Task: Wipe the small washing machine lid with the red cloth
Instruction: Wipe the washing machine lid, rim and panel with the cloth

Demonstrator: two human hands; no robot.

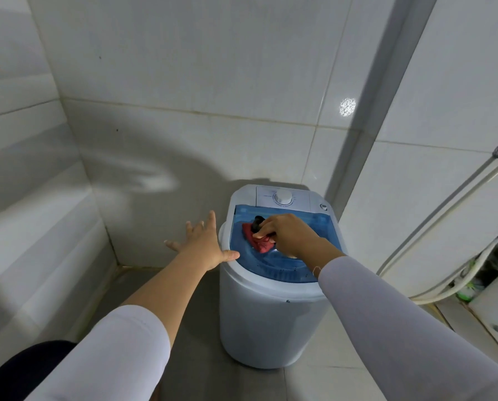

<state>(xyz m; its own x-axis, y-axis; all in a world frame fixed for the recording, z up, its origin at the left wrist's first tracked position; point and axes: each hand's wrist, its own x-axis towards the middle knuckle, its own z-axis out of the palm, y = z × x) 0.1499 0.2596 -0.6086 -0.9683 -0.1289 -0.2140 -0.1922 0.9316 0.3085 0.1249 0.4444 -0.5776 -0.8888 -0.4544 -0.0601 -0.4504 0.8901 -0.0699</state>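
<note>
A small white washing machine (268, 322) stands on the floor in a tiled corner. Its translucent blue lid (282, 264) faces up, with a white dial (283, 196) behind it. My right hand (288, 233) presses a bunched red cloth (259, 241) onto the middle of the lid, fingers closed over it. A dark patch of the cloth or lid knob shows at the fingertips. My left hand (204, 244) is spread open at the machine's left rim, its thumb touching the white edge.
Grey tiled walls (184, 111) close in behind and to the left. A vertical wall edge (366, 140) rises just right of the machine. Hoses (456, 285) and a white fixture sit at the right. My dark knee shows at the bottom left.
</note>
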